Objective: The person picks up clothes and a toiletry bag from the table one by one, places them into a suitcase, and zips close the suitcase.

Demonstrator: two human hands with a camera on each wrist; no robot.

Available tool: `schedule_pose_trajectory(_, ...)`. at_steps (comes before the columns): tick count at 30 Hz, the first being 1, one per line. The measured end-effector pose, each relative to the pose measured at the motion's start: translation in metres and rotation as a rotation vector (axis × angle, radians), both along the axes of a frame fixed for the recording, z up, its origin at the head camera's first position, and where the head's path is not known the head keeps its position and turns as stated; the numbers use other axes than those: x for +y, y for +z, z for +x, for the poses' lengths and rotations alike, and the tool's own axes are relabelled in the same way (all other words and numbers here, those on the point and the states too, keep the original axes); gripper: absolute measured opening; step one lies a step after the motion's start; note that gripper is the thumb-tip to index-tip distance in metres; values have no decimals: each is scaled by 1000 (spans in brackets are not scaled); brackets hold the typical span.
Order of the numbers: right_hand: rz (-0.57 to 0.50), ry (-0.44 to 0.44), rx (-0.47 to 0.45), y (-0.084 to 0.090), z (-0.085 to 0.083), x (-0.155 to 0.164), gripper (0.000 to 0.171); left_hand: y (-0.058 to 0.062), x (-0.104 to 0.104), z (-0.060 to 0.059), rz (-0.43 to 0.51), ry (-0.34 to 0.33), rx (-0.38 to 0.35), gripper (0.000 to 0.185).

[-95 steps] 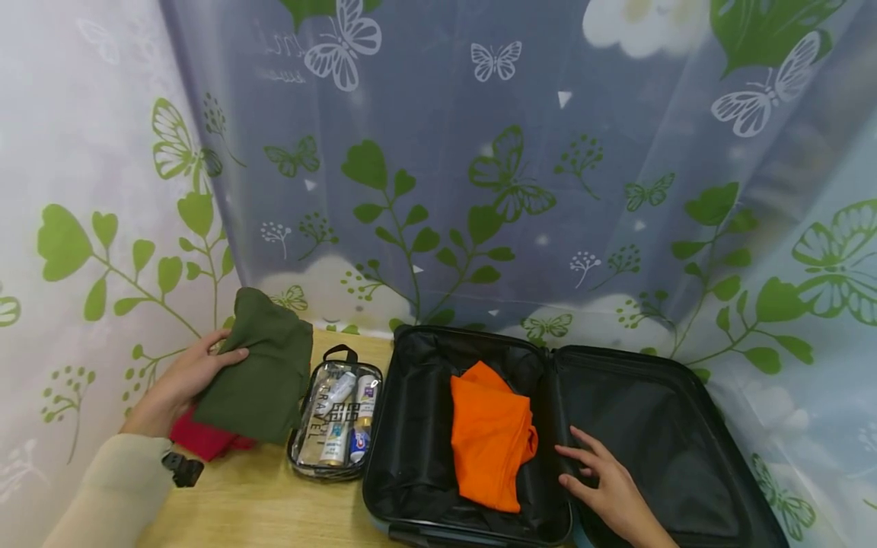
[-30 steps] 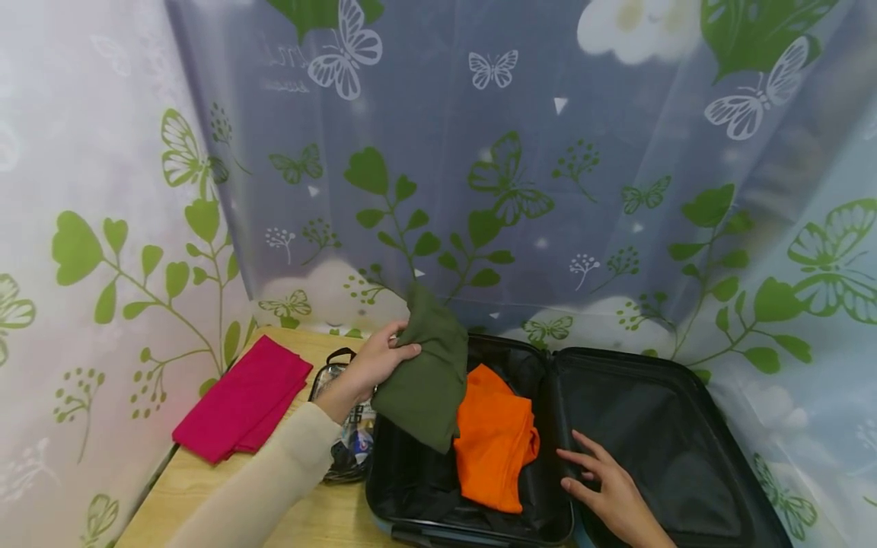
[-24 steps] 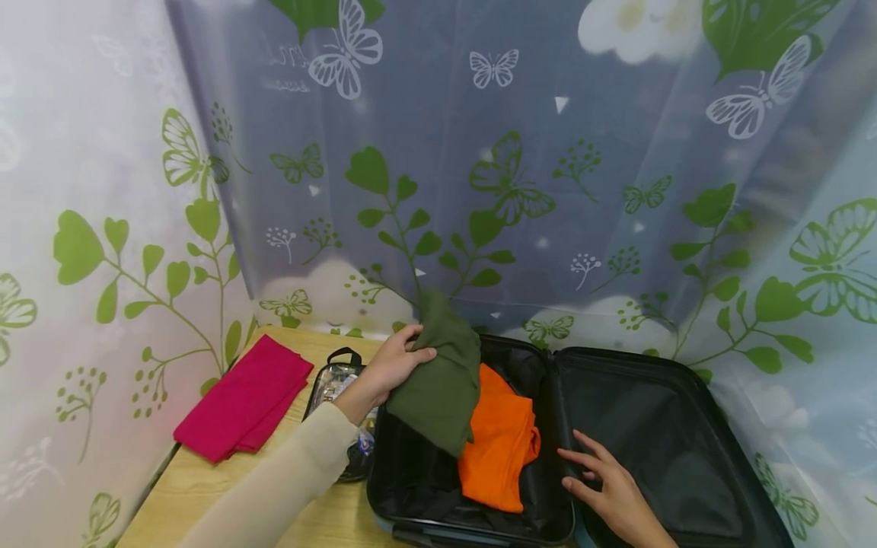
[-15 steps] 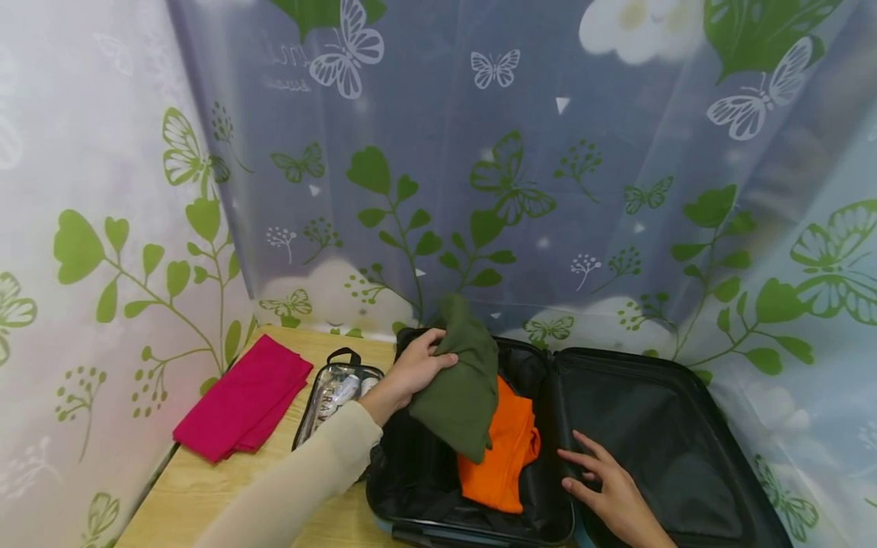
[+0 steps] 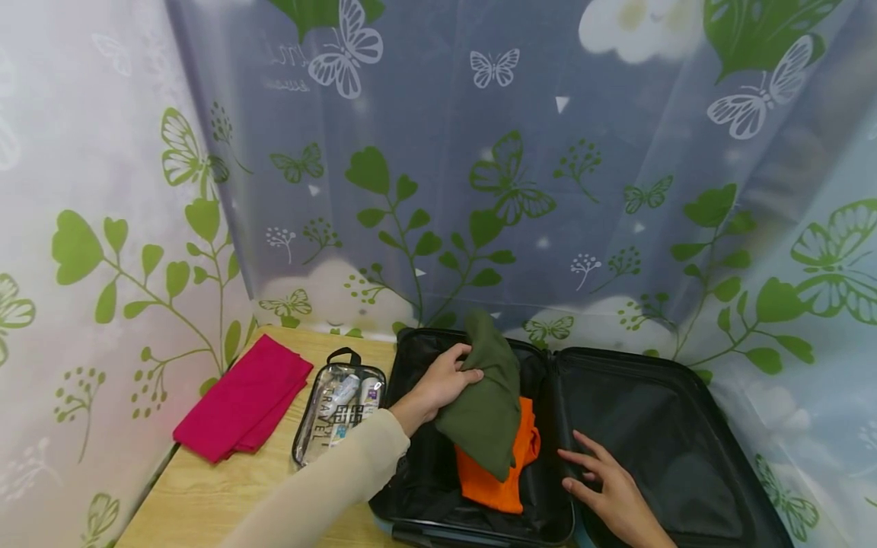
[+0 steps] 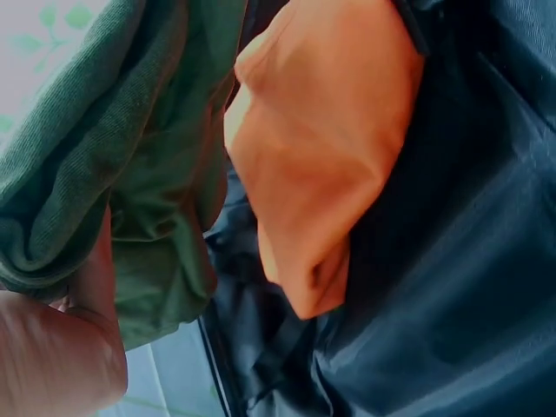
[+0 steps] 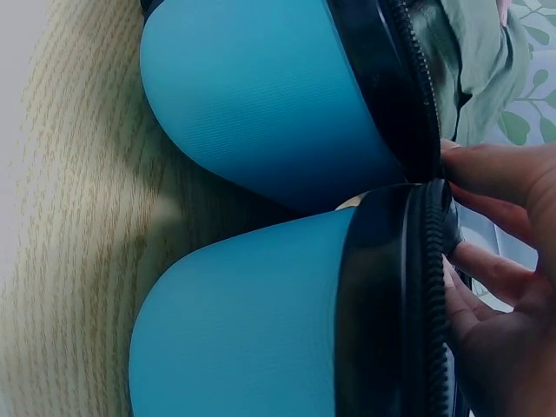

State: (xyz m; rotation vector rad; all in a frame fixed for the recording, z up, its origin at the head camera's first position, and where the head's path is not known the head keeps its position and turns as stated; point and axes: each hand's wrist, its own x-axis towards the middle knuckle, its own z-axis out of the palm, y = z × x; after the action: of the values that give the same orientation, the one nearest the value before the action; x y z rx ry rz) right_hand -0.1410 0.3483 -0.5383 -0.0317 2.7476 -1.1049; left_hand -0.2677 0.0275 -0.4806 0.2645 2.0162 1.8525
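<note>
My left hand [image 5: 441, 384] grips a folded olive-green garment [image 5: 485, 403] and holds it over the orange garment [image 5: 496, 476] lying in the left half of the open black-lined suitcase [image 5: 658, 365]. In the left wrist view the green cloth [image 6: 122, 174] hangs beside the orange cloth [image 6: 321, 165], just above the dark lining. My right hand [image 5: 606, 487] rests with spread fingers on the hinge ridge between the suitcase halves; the right wrist view shows its fingers [image 7: 495, 226] on the zipper rim of the blue shell [image 7: 261, 113].
A folded magenta cloth [image 5: 243, 399] lies at the table's left. A clear toiletry pouch [image 5: 339, 407] with bottles sits between it and the suitcase. A butterfly-print curtain [image 5: 438, 152] closes the back and sides. The wooden table [image 5: 205, 502] shows at front left.
My left hand has carried the green garment from above the magenta cloth rightward, over the pouch, to above the orange garment in the suitcase. The right hand has stayed put.
</note>
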Motion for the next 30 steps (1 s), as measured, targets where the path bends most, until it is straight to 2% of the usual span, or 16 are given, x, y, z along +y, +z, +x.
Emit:
schedule_pose_trajectory(12, -18, 5, -20, 0, -1, 1, 49, -5, 25, 12, 9, -10, -11, 52)
schedule_pose_trajectory(19, -29, 16, -25, 1, 0, 2, 50, -8, 38, 17, 47, -9, -20, 51)
schedule_pose_trajectory(25, -32, 19, -26, 0, 0, 2, 50, -9, 45, 20, 83, -6, -34, 51)
schedule_pose_trajectory(30, -24, 17, -29, 0, 0, 2, 50, -11, 49, 23, 64, -12, -41, 53)
